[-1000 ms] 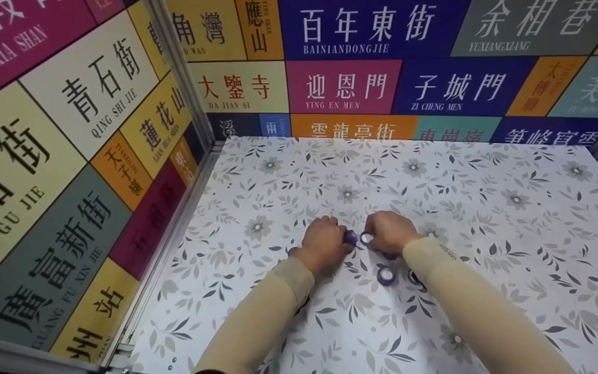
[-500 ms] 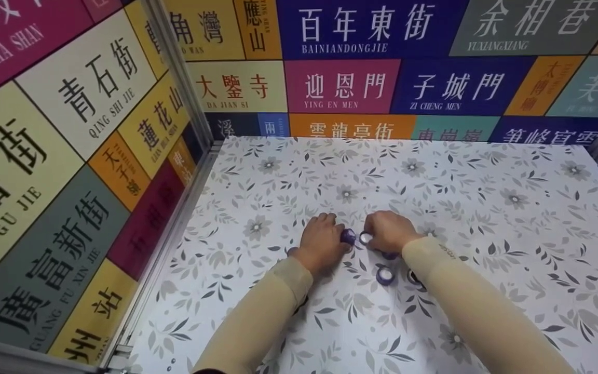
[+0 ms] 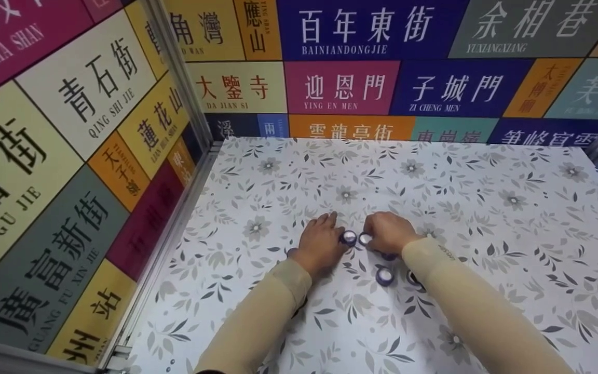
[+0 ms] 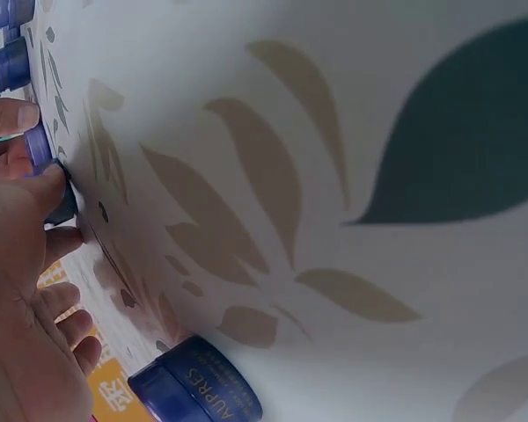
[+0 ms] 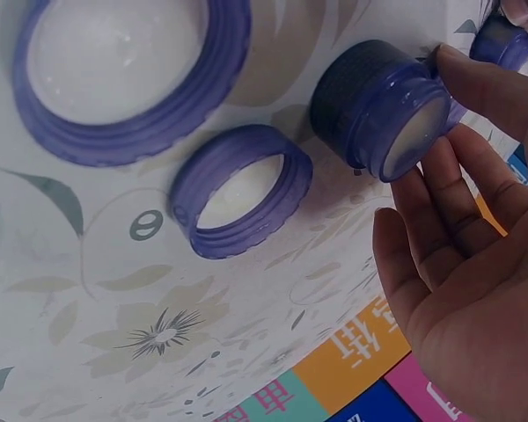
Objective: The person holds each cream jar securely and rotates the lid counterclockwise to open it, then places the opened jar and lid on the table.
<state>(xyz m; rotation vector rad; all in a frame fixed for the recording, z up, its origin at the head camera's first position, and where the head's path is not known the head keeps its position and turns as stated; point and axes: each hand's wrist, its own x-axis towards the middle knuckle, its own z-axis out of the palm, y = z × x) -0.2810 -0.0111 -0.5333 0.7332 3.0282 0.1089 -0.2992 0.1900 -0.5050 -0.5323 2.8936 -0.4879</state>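
Note:
My left hand (image 3: 322, 241) pinches a small purple cream jar (image 3: 349, 238) between thumb and fingers, its pale mouth facing up. Close to its right, my right hand (image 3: 391, 231) pinches a purple lid (image 3: 365, 239) with a white inside; the left wrist view shows that lid (image 4: 37, 145) edge-on beside the jar (image 4: 63, 200). An uncapped jar (image 5: 383, 110) lies in front of the right fingers in the right wrist view, tilted toward the camera. A closed jar (image 4: 198, 382) marked AUPRES stands near the left wrist, mostly hidden behind it in the head view.
Two loose lids, one large in view (image 5: 123, 70) and one smaller (image 5: 242, 189), lie near the right wrist. Flowered white cloth (image 3: 434, 322) covers the table. Sign-printed panels (image 3: 340, 85) border its back and left, with a metal frame post (image 3: 187, 78) at the corner.
The jar in my left hand has tipped so that its pale mouth shows instead of its purple side. My right hand and its lid have stayed almost still.

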